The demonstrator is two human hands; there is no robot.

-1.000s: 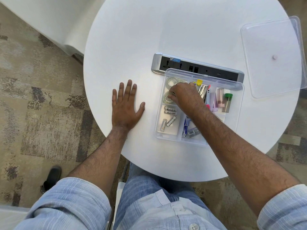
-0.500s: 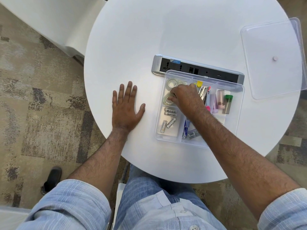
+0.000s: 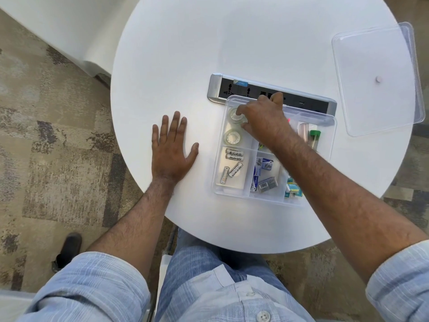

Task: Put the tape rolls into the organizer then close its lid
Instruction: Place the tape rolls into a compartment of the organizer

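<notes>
Tape rolls sit in the far-left compartment of the clear organizer [image 3: 232, 191]. One tape roll [image 3: 235, 114] lies at the far end of that compartment, under the fingers [image 3: 240, 112] of the right hand [image 3: 263, 119], which are bent down and bunched over it; whether they pinch it or only touch it cannot be told. A second tape roll [image 3: 232, 137] lies flat just nearer the person in the same compartment, free of the hand. The right forearm crosses the organizer on a slant, hiding much of its middle and right side.

The left hand [image 3: 171, 149] lies palm down on the bench [image 3: 185, 54], fingers straight and slightly spread, thumb out to the side, holding nothing, just left of the organizer.

Four batteries [image 3: 233, 165] fill the near-left compartment. Small boxes [image 3: 264, 180] lie in the middle near section, and a green-capped tube [image 3: 313, 137] lies at the right. A grey power strip [image 3: 232, 88] lies against the organizer's far edge. The clear lid [image 3: 376, 54] lies flat at the bench's far right, apart from the organizer.
</notes>
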